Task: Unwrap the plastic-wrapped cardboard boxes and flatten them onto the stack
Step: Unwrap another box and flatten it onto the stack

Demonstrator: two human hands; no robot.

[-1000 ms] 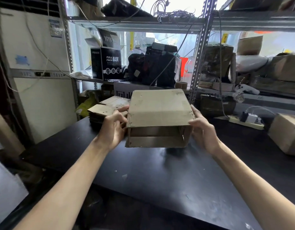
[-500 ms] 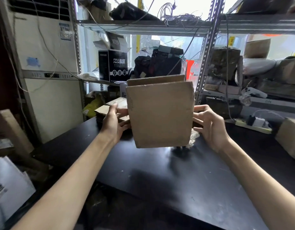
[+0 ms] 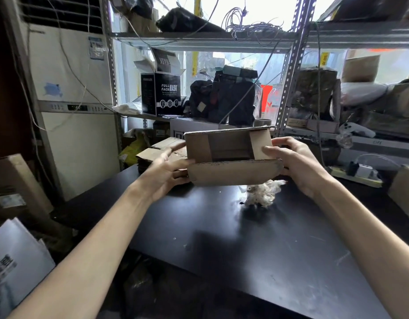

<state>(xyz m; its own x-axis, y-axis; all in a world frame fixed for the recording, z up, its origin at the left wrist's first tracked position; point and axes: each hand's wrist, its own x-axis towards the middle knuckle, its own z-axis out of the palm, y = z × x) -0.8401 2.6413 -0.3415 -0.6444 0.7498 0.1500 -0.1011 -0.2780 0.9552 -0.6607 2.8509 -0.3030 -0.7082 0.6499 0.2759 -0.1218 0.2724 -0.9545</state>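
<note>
Gripping box point(image 3: 233, 172) side edges: left hand point(image 3: 163, 174), right hand point(image 3: 295, 164) | above table point(image 3: 244, 249)

A black table point(image 3: 244, 249) is set before metal shelving point(image 3: 288, 88). A black box printed FULL FACE MASK point(image 3: 166, 95) is kept on one shelf, and tangled cables point(image 3: 249, 24) are piled above. A white air conditioner point(image 3: 72, 88) is stood at left, and a power strip point(image 3: 357, 176) is laid at right.

Open cardboard box point(image 3: 231, 157) held above black bench point(image 3: 244, 249), opening facing the person, front flap down. Left grip point(image 3: 163, 174) holds left side, right grip point(image 3: 295, 162) the right flap. Crumpled plastic wrap point(image 3: 259, 193) on bench below; flattened stack point(image 3: 157, 153) behind left grip.
</note>
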